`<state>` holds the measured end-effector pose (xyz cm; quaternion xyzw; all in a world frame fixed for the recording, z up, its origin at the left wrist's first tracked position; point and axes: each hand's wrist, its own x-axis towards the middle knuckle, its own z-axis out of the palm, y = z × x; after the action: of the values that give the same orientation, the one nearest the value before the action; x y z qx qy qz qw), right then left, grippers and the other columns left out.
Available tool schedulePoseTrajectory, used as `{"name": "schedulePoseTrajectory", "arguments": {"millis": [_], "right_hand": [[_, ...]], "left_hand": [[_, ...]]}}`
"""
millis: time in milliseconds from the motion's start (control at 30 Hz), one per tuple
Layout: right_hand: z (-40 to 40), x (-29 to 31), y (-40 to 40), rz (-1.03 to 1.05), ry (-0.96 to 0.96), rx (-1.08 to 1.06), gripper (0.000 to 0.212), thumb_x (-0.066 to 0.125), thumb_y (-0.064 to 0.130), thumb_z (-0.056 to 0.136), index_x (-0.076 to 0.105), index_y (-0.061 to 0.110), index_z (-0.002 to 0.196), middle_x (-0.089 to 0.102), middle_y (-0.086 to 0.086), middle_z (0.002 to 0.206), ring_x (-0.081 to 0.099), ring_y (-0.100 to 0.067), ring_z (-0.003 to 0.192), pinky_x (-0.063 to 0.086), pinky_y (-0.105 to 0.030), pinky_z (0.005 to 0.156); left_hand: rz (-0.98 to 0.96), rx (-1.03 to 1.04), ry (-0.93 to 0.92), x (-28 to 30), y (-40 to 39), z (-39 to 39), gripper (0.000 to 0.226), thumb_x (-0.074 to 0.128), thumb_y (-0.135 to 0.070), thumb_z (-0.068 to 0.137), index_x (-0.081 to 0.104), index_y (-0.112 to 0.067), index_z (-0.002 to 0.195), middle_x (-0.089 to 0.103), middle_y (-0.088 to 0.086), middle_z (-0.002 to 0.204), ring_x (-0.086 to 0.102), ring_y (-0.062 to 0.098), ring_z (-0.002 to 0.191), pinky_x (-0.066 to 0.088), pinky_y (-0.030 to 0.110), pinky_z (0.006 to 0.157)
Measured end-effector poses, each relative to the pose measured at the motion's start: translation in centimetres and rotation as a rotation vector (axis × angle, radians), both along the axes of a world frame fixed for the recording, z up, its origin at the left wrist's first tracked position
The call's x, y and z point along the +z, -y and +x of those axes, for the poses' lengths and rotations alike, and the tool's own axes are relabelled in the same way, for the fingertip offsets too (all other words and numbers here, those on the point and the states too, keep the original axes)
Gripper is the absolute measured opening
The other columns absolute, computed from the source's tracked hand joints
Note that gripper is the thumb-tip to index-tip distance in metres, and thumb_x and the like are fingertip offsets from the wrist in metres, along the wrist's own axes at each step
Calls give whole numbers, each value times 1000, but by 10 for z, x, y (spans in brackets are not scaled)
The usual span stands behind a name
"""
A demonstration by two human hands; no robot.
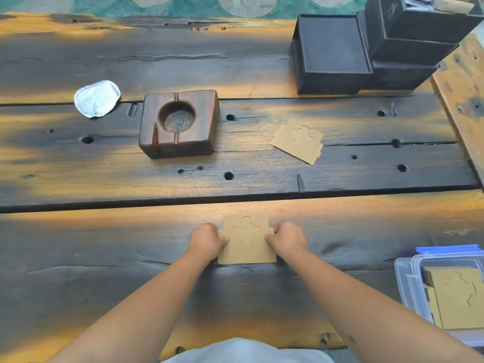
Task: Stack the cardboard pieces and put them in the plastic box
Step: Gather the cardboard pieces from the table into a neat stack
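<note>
Nearest the viewer, two bare forearms reach out over a dark, scorched-looking plank bench [104,271] whose boards show orange patches and many small round holes. At the near right edge sits one clear plastic box [408,281] with a blue clip on its far rim; inside it lies a pile of tan cardboard pieces [458,297], too closely layered to count. In the middle of the near plank, both hands grip one small stack of cardboard [247,244] that lies flat on the bench: the left hand [207,241] has its fingers curled round the stack's left edge with the thumb on top, and the right hand [288,238] clasps the right edge the same way. The top piece bears cut lines in a curved, petal-like outline; how many pieces the stack holds cannot be told. Further out, on the middle plank to the right, lies a second loose bunch of cardboard [298,144], turned at an angle, with at least two pieces fanned apart. To its left stands one brown wooden block [180,124] with a round hollow in its top and narrow slots cut into its edges. Left of the block rests one crumpled white foil lid [97,98]. At the far right corner stand about four black boxes [335,53], partly piled on one another; the highest one carries a faint pale emblem, and no lettering is readable anywhere.
</note>
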<state>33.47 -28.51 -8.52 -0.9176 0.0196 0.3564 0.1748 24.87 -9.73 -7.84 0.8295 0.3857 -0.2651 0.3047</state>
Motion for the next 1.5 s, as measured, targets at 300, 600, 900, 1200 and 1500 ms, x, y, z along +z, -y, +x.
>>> {"name": "schedulePoseTrajectory", "arguments": {"millis": [300,600,900,1200,1500], "right_hand": [[0,4,-5,-47,3,29,8,59,24,79,59,20,86,61,-4,96,57,-26,80,40,-27,59],[43,15,-7,55,-15,67,35,70,44,75,53,21,95,60,-1,105,61,-23,90,52,-36,79],[244,13,-5,-6,361,108,87,80,49,69,39,16,138,37,-13,143,34,-32,132,35,-46,106],[290,-19,3,-30,337,377,119,78,67,57,20,18,149,30,-10,155,26,-31,142,29,-52,113],[265,-14,5,-184,327,560,118,69,79,51,26,17,142,37,-18,141,32,-39,129,36,-51,106]], "left_hand": [[18,-18,-46,-2,0,3,31,70,-38,80,47,-21,69,63,2,81,56,19,72,41,27,55],[-5,35,30,-9,2,6,31,72,-29,79,47,-26,97,56,0,103,54,17,86,43,25,66],[-43,63,76,-15,1,3,28,69,-22,76,49,-25,96,52,1,104,52,15,88,41,24,68],[-57,132,83,-8,3,7,24,68,-18,75,54,-19,95,48,1,107,53,17,92,43,26,76],[-87,152,61,-7,2,5,26,70,-21,76,53,-21,96,45,0,104,52,16,85,38,20,58]]}}
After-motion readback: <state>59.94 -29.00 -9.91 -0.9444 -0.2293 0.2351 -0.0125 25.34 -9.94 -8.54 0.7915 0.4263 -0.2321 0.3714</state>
